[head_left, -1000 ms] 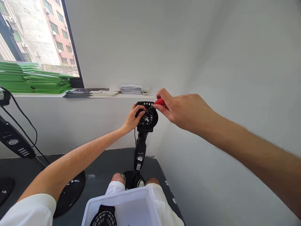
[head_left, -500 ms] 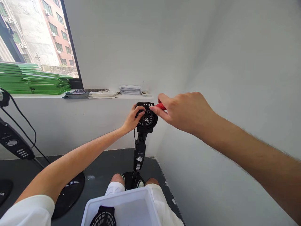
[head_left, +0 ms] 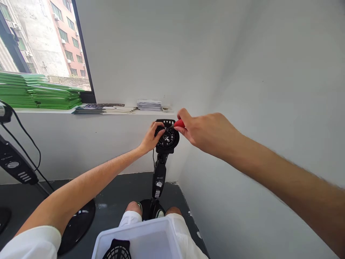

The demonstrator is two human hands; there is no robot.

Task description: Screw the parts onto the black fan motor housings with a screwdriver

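In the head view the black fan's motor housing (head_left: 172, 141) faces me, its round inside exposed with metal parts in the middle. My left hand (head_left: 152, 138) grips its left side, thumb and fingers reaching over the front near the top. From the right, my right hand (head_left: 198, 127) is closed around the red handle of a screwdriver (head_left: 179, 123). The thin shaft slants toward the upper part of the housing, close to my left fingertips. Whether its tip touches a screw is too small to tell. Below the housing runs the fan's stand (head_left: 159, 176), with a knob and buttons.
On my lap rests a white tray (head_left: 145, 230) holding a black round grille cover (head_left: 118, 250). Another black fan stand (head_left: 17, 163) with cables is at left. Green folders (head_left: 54, 94) and paper stacks (head_left: 149, 105) line the window ledge. A wall (head_left: 269, 108) closes the right side.
My right hand and the screwdriver have shifted slightly left and down, and more of the shaft shows. My left hand keeps its hold on the housing.
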